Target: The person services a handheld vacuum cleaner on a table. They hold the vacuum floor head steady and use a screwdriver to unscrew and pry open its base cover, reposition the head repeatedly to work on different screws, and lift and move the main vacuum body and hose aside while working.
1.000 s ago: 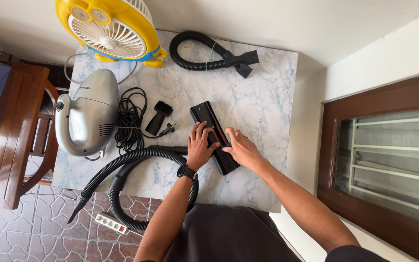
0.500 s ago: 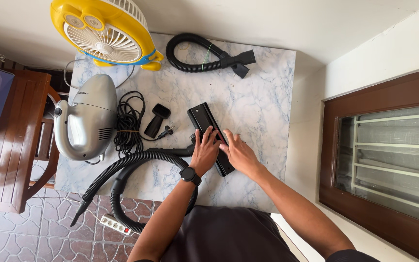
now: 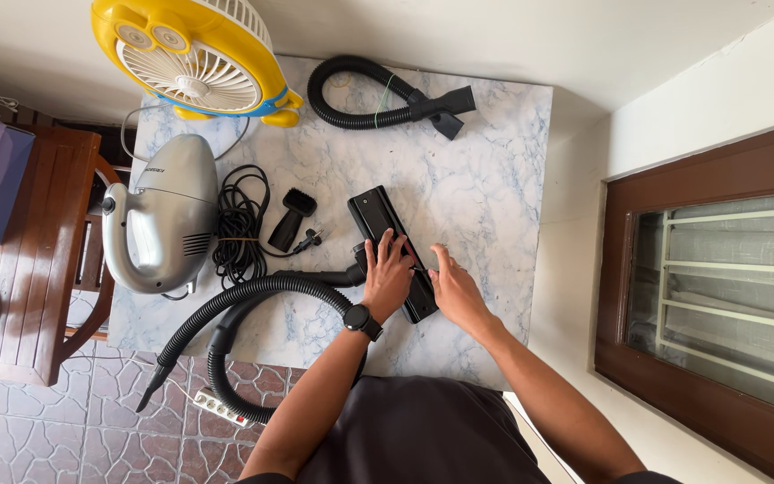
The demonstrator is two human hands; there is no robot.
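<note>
Both hands on black floor nozzle (image 3: pixel 376 215) atop marble table (image 3: pixel 485 179); left hand (image 3: pixel 388 278), right hand (image 3: pixel 452 291) side by side.

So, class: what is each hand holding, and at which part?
Both hands press on the black floor nozzle lying on the table: left hand at its hose joint, right hand along its near end.

A home: marble-topped table (image 3: pixel 494 179), tiled floor (image 3: pixel 64 439), wooden chair (image 3: pixel 38 260), barred window (image 3: pixel 727 287).

Silver vacuum body (image 3: pixel 161 215) on desk (image 3: pixel 485 170) left part. Yellow fan (image 3: pixel 192 61) beyond it. Black cord bundle (image 3: pixel 242 224) and small brush (image 3: pixel 292 218) right of it. Wooden chair (image 3: pixel 33 251) left.
</note>
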